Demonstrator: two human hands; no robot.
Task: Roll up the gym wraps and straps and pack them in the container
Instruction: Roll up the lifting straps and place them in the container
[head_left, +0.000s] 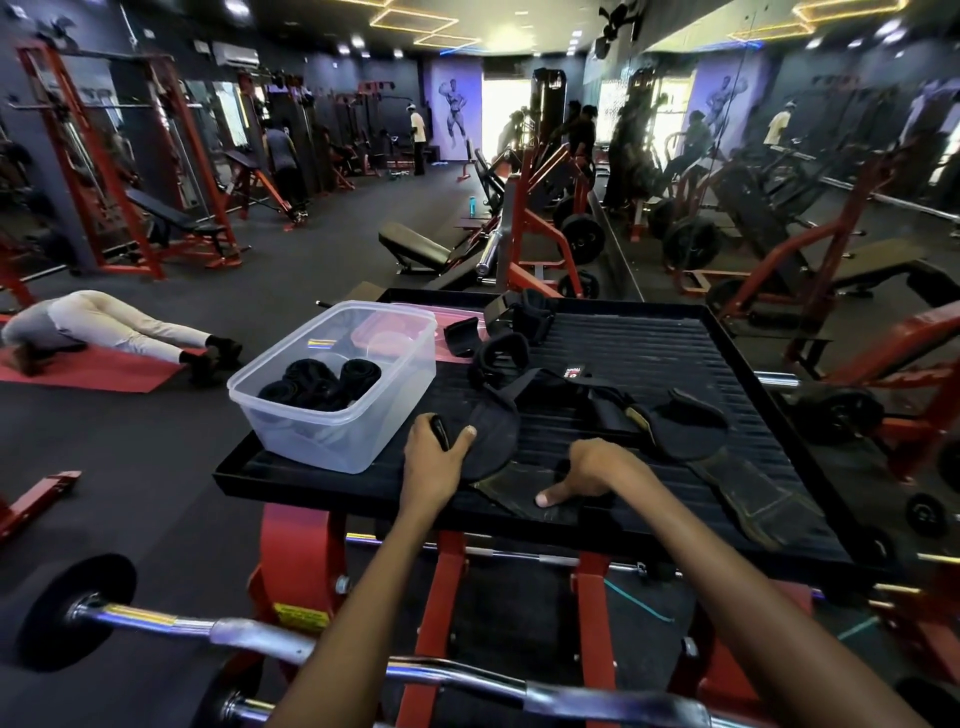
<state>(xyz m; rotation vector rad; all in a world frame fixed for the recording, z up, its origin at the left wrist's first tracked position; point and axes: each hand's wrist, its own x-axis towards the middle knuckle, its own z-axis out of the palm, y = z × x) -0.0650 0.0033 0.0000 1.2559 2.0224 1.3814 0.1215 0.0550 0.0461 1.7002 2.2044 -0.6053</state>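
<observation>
1. On the black ribbed table (675, 358), one clear plastic container (337, 384) is seen at about 10 o'clock from the hands, close to the table's left rim; at least four black rolled wraps (322, 382) are counted inside it, an exact count not being possible.
2. Two hands are seen at the near edge. The left hand (434, 457) has its grip clamped on the rolled end of a black wrap (491, 439), fingers curled over the roll and thumb against its right side. The right hand (592, 475) is pressed on the flat tail (524, 493) of that wrap, thumb pointing toward 9 o'clock; the other fingers are hidden, so whether its grip is closed cannot be told.
3. The held wrap's long axis is laid roughly from 10 o'clock to 4 o'clock, with the rolled end nearest the container.
4. A tangle of loose straps (587, 395) is spread at 12 o'clock from the hands, and two padded cuffs (501, 353) lie beyond them toward the far edge; a worn strip (753, 493) is stretched at 3 o'clock.
5. One pink lid (457, 317) is seen behind the container.
6. Bare ribbed surface is left at the far right, toward 2 o'clock.
</observation>
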